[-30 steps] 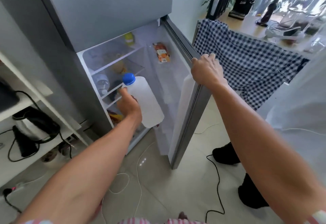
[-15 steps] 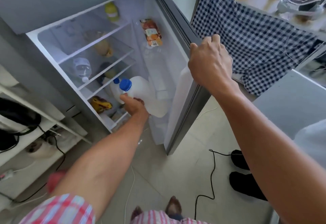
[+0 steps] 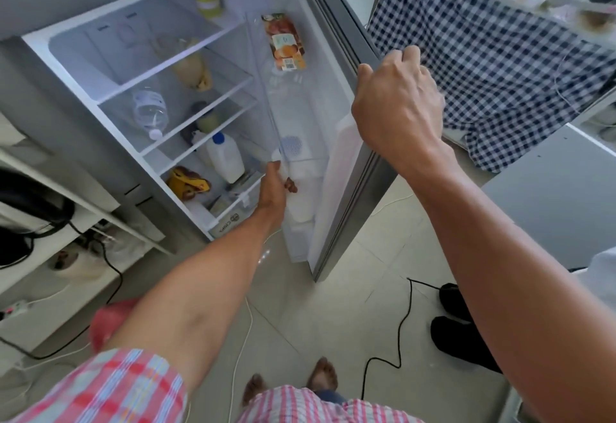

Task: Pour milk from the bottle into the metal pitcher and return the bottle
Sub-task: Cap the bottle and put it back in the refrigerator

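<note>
The white milk bottle (image 3: 301,204) stands low in the open fridge door's bin. Its blue cap (image 3: 292,145) shows blurred through the bin's frosted plastic. My left hand (image 3: 276,186) reaches down into that bin with its fingers curled round the bottle's upper part. My right hand (image 3: 396,102) grips the top edge of the fridge door (image 3: 350,189) and holds it open. The metal pitcher is not in view.
A second white bottle with a blue cap (image 3: 225,161) stands on the fridge's lower shelf beside a yellow packet (image 3: 186,182). A juice carton (image 3: 285,42) sits in the upper door bin. Cables (image 3: 396,332) trail on the tiled floor; a checked cloth (image 3: 493,65) hangs to the right.
My left hand has carried the bottle down and right, from in front of the shelves into the door's lower bin. My view has dipped lower; my right hand stays on the door.
</note>
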Available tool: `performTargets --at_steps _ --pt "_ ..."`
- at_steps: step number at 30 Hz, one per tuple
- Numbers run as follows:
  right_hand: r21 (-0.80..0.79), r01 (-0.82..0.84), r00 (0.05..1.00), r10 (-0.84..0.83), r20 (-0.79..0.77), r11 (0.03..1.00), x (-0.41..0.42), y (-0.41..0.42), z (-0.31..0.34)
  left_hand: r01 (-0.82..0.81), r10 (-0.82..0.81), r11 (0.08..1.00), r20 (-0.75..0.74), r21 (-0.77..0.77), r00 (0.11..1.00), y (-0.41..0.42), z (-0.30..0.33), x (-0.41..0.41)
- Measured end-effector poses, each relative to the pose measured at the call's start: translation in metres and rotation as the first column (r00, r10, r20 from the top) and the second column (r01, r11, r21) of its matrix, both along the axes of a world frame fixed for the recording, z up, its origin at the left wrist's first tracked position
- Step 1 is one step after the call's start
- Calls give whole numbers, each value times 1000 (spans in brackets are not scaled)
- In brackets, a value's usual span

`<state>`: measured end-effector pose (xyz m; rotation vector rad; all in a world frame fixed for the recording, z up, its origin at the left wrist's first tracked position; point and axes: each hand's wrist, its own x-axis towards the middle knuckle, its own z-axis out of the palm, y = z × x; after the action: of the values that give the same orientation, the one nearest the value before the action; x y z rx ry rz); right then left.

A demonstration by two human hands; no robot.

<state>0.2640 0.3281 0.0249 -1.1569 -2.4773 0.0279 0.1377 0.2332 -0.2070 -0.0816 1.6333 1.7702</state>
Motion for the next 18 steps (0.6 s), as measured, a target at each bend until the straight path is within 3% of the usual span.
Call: performTargets --at_steps 8,13,18 --pt "-5 0 1000 0 2 1000 0 -2 1 334 -364 927 -190 -173 912 -2 5 -1" --pt "1 7 1000 -7 4 1000 0 -2 1 284 -304 949 -164 -135 938 -16 14 -2" --pt "-24 18 1000 -17 5 1000 -1 -8 4 84 -110 991 -283 -100 953 -32 48 -3"
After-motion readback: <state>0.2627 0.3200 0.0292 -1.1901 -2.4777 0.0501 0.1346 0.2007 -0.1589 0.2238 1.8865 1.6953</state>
